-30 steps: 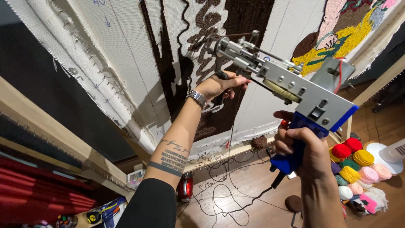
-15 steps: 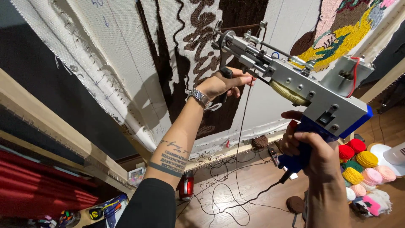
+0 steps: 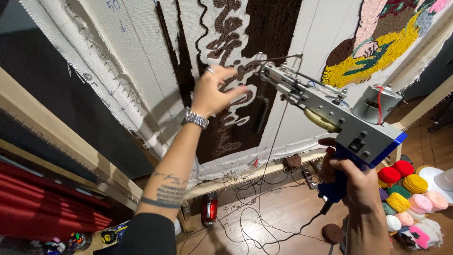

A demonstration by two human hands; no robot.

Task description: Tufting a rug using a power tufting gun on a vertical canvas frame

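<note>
A white backing cloth is stretched on a wooden frame, with brown tufted shapes in the middle and a colourful tufted patch at the upper right. My right hand grips the blue handle of a grey tufting gun, whose needle tip sits close to the brown tufting. My left hand, with a wristwatch and a ring, reaches toward the gun's tip with its fingers spread, against the cloth. A thin yarn strand hangs from the gun's front.
Several balls of yarn in red, yellow, green and pink lie heaped on the wooden floor at the lower right. Cables trail over the floor below the frame, beside a small red object and a brown yarn ball.
The view swung upward along the cloth. My left hand moved up from under the gun's front and opened its fingers beside the tip. The gun stays aimed at the brown tufting.
</note>
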